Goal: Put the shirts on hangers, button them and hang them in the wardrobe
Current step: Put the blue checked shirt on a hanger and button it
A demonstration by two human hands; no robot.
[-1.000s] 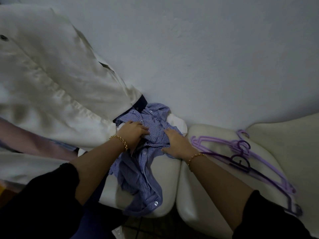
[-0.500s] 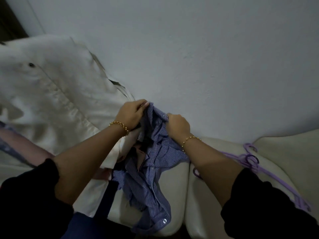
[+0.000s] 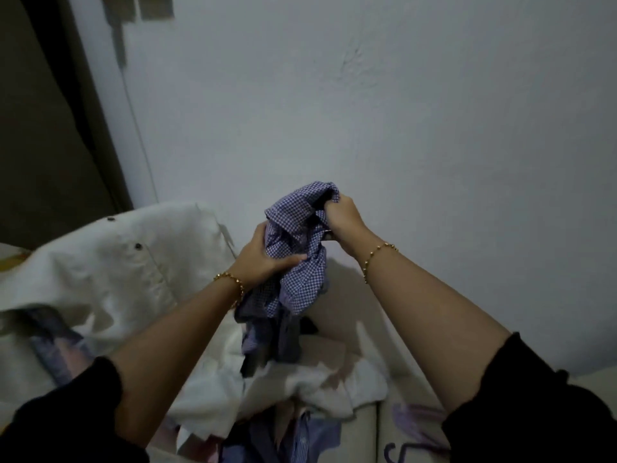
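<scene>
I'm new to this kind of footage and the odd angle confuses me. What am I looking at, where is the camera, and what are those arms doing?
There is no machine here. These are a person's two bare arms, filmed by a single wide-angle camera worn on their head and looking forward and down. That is why the arms enter from the bottom edge.

The left hand and the right hand both grip a bunched blue checked shirt, held up in front of a pale wall. Below it, a pile of other clothes lies on cream cushions, with a large white shirt to the left. The purple shapes at the bottom right look like hangers. No hanger is in the checked shirt yet.
</scene>
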